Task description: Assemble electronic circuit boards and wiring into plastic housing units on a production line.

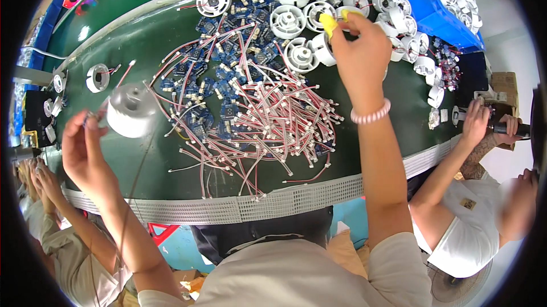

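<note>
At the left, my left hand (88,150) has its thumb and fingertips pinched together. What they hold, if anything, is too small to make out. Just beside those fingertips is a white round plastic housing (132,113), smeared by motion; whether it touches them I cannot tell. My right hand (364,53) reaches over the white housings at the far right, yellow covers (329,24) on its fingertips. Its thumb and forefinger are apart, above a white housing (322,50) partly hidden by the hand. Red-and-white connector wires (290,116) lie heaped between my arms.
Small blue circuit boards (199,119) spread behind the wires on the green table (142,176). A blue bin (450,19) of white parts stands at far right. A ridged white strip (268,207) edges the table. People work at both sides, one person's hand (476,122) at right.
</note>
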Motion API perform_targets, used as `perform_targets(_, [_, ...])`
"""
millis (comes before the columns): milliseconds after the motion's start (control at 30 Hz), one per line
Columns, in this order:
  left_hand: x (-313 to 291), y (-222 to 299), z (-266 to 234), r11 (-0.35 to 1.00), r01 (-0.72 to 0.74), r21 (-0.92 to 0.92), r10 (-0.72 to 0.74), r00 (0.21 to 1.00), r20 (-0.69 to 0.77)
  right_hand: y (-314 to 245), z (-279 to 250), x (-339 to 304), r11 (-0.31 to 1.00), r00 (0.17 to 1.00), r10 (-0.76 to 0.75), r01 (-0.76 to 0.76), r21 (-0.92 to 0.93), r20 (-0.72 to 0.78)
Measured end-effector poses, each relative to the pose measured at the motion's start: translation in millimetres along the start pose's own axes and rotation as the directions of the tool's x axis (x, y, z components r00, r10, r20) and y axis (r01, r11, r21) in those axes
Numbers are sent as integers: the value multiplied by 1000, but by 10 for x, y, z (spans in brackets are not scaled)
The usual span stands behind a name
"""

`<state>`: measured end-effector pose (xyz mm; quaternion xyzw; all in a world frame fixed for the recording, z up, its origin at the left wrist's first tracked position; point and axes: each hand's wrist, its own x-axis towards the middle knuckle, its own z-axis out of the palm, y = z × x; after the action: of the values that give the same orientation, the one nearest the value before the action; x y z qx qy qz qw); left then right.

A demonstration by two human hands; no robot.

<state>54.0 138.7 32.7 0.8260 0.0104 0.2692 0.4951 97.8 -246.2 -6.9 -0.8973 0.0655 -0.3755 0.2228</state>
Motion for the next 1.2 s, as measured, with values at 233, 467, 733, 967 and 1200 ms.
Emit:
perform_targets(233, [384,-580,77,713,-371,596,366,921,135,47,-69,47,829,930,140,-298,473,340])
perform_targets(467, [-85,108,1049,791,-562,242,354,743,569,-341,-593,-371,700,898,24,-329,634,440])
perform_targets(733, [-202,253,1274,836,-547,48,404,673,619,-599,-704,-863,424,773,172,-618,662,611])
perform_targets(967, [-214,176,1194,853,-505,130,284,659,697,-567,-666,-1029,472,814,89,-541,695,574])
perform_targets(1200, [-436,328,868,854,390,-345,-93,767,635,-839,-646,-1027,632,872,-72,-335,699,484])
